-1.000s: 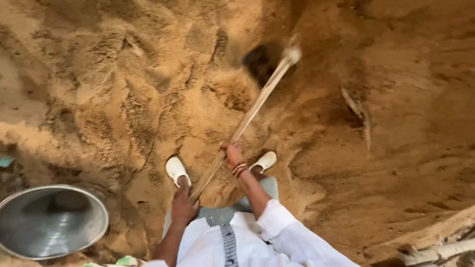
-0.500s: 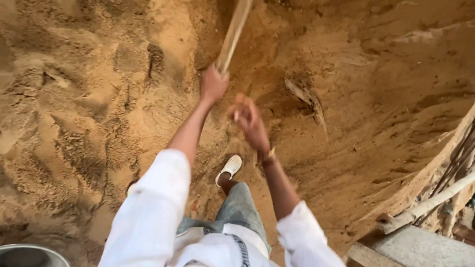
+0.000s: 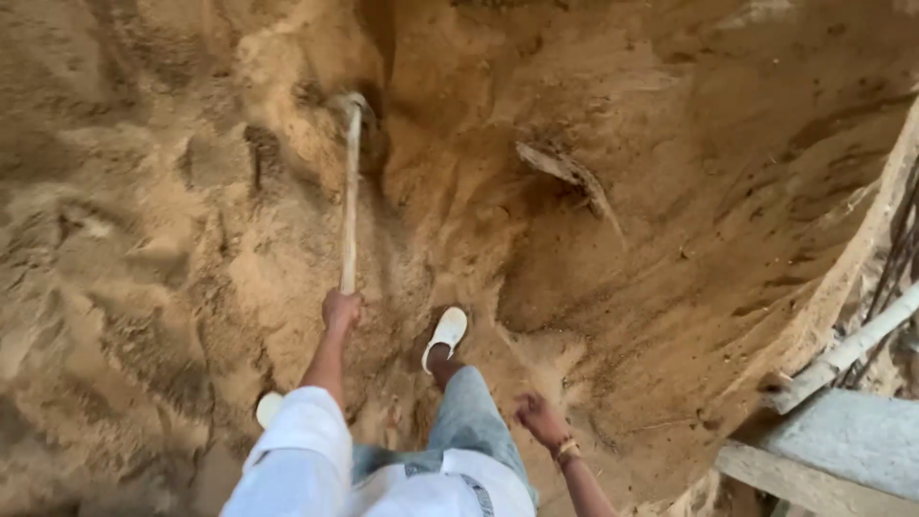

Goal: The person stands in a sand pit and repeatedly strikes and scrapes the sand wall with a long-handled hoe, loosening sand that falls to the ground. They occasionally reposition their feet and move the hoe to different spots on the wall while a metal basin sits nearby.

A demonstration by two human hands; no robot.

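You are digging into a sand bank (image 3: 670,220) with a long-handled tool (image 3: 349,206) — its head is sitting buried in the sand at the far end, near a dark hollow at the top of the cut. Done so far, judging by how it lies: a deep curved face is carved out on the right, and loose sand is lying in ridges and clods on the left (image 3: 124,287). Left: plenty of bank above and around the cut; no telling how much you want out.

Your left hand (image 3: 341,311) is reaching forward, arm nearly straight, grip wrapped tight round the near end of the handle. Your right hand (image 3: 541,418) is hanging off the tool, low and to the right beside your knee — fingers loosely spread, holding nothing. A bangle is showing on that wrist. Your feet in white shoes (image 3: 446,334) are planted in the sand, the right one further forward. Planks and a pale pole (image 3: 842,354) are lying at the right edge.
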